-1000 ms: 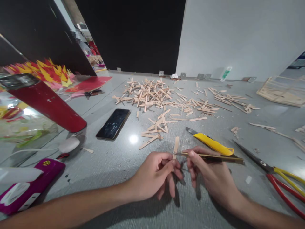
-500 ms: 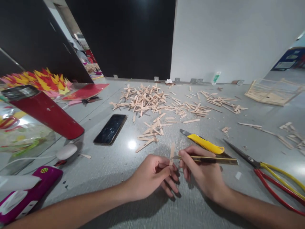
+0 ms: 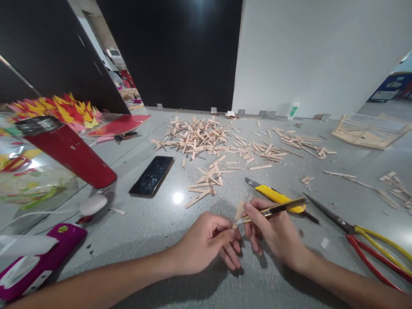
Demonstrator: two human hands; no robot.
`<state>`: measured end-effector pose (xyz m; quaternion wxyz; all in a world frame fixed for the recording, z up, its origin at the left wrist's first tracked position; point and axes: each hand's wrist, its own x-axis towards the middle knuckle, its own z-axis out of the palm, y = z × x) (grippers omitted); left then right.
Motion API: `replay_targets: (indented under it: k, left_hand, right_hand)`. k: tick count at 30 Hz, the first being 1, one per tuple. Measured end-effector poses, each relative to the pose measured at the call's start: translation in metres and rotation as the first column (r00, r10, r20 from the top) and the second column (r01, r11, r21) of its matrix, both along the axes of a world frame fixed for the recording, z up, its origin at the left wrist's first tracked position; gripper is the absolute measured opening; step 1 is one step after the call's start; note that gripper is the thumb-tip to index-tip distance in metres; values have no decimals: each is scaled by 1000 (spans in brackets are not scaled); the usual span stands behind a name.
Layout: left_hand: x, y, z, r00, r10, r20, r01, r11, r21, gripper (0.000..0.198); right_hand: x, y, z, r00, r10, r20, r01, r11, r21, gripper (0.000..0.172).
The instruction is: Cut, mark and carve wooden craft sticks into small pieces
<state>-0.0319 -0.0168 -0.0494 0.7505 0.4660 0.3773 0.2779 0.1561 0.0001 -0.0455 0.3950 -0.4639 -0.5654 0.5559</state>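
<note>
My left hand (image 3: pixel 206 242) pinches a short wooden stick (image 3: pixel 238 212) by its lower end, holding it upright and tilted to the right above the grey table (image 3: pixel 161 214). My right hand (image 3: pixel 273 231) grips a slim gold-coloured craft knife (image 3: pixel 273 209) like a pen, its tip touching the stick. A yellow utility cutter (image 3: pixel 273 194) lies on the table just beyond my right hand. Both hands hover close together near the table's front.
A heap of wooden sticks (image 3: pixel 199 135) spreads across the middle. A black phone (image 3: pixel 152 175) lies to the left, with a red tumbler (image 3: pixel 64 150) and a magenta device (image 3: pixel 35 257). Red-and-yellow scissors (image 3: pixel 363 240) lie at the right, a stick frame (image 3: pixel 367 131) far right.
The stick has tipped from upright to leaning right. The knife handle has swung upward, from level to angled. Both hands have stayed in about the same place.
</note>
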Motion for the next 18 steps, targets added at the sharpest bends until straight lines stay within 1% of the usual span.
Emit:
replay_targets:
  k: [3, 5, 8, 10, 14, 18]
  left_hand:
    - [-2, 2, 1, 1000, -9, 13, 9, 1000, -1, 57]
    - [-2, 2, 1, 1000, -8, 19, 8, 1000, -2, 57]
    - [-3, 3, 1, 1000, 13, 25, -13, 1000, -10, 58]
    - [-3, 3, 0, 999, 32, 25, -32, 999, -13, 57]
    - [-3, 3, -1, 998, 60, 30, -59, 998, -14, 57]
    - [-3, 3, 1, 996, 79, 36, -78, 997, -14, 62]
  right_hand:
    - [3, 3, 1, 999, 39, -18, -40, 999, -37, 52]
    - [5, 6, 1, 999, 18, -34, -19, 999, -31, 51]
    - [9, 9, 1, 997, -62, -55, 64, 998, 26, 49]
    - [11, 8, 0, 995, -85, -49, 88, 994, 71, 47]
    - [12, 1, -3, 998, -68, 9, 66, 985, 158, 45]
    - [13, -3, -6, 992, -86, 91, 60, 965, 256, 41]
